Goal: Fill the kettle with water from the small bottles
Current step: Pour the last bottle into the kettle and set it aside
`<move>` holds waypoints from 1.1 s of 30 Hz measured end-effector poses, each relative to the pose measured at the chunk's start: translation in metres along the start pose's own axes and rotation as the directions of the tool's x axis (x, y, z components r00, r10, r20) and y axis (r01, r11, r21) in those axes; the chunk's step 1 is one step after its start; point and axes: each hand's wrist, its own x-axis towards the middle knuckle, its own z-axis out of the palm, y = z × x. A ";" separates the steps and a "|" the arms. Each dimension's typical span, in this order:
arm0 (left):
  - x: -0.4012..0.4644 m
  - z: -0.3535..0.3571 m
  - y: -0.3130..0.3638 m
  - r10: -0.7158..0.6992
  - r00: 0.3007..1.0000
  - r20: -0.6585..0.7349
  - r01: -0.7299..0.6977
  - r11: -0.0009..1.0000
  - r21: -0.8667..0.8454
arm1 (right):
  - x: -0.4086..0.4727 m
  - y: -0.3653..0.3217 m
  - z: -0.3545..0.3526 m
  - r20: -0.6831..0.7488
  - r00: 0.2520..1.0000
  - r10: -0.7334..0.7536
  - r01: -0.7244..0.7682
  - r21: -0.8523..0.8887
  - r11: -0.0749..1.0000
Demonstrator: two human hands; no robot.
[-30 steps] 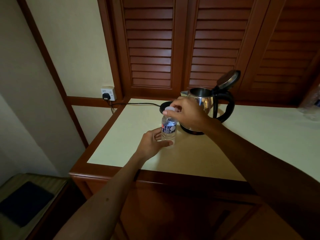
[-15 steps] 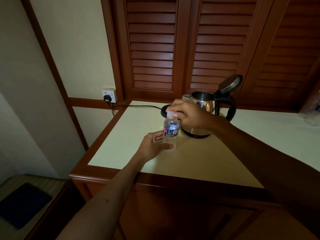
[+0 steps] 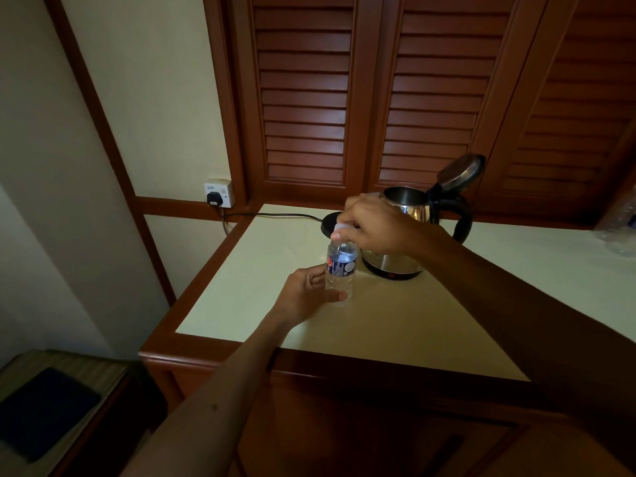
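A small clear plastic water bottle with a blue label (image 3: 340,270) stands upright on the cream-topped wooden bench (image 3: 395,325), near its left edge. The left hand (image 3: 308,296) reaches in from below, forearm stretched out — its fingers curl round the bottle's lower body, thumb across the front. The right hand (image 3: 373,223) comes from the right, wrist bent down, fingers pinching the white cap (image 3: 341,229). Just behind stands the shiny steel kettle (image 3: 409,215), lid (image 3: 459,170) tipped open — beside its black base (image 3: 329,223).
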 end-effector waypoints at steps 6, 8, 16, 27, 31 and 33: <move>0.002 -0.001 -0.002 -0.005 1.000 0.000 0.005 1.000 -0.020 | 0.000 0.003 -0.001 0.034 0.996 -0.080 0.076 0.092 0.993; 0.003 -0.001 -0.001 -0.015 1.000 -0.003 0.015 1.000 -0.016 | -0.004 0.003 -0.001 -0.011 0.997 -0.078 0.079 0.188 0.979; 0.000 0.000 0.000 0.013 1.000 -0.004 -0.013 1.000 0.008 | -0.012 0.003 0.004 -0.109 0.993 -0.044 0.075 0.292 0.954; -0.001 0.000 0.000 0.023 1.000 -0.003 -0.022 0.999 0.045 | -0.020 0.000 0.017 -0.270 0.960 0.067 0.067 0.457 0.887; -0.001 0.000 0.000 0.022 1.000 -0.015 -0.021 0.998 0.064 | -0.022 -0.002 0.019 -0.329 0.927 0.181 0.048 0.582 0.812; -0.001 0.000 0.000 0.015 1.000 -0.018 -0.013 0.998 0.069 | -0.025 0.001 0.023 -0.357 0.906 0.228 0.023 0.580 0.815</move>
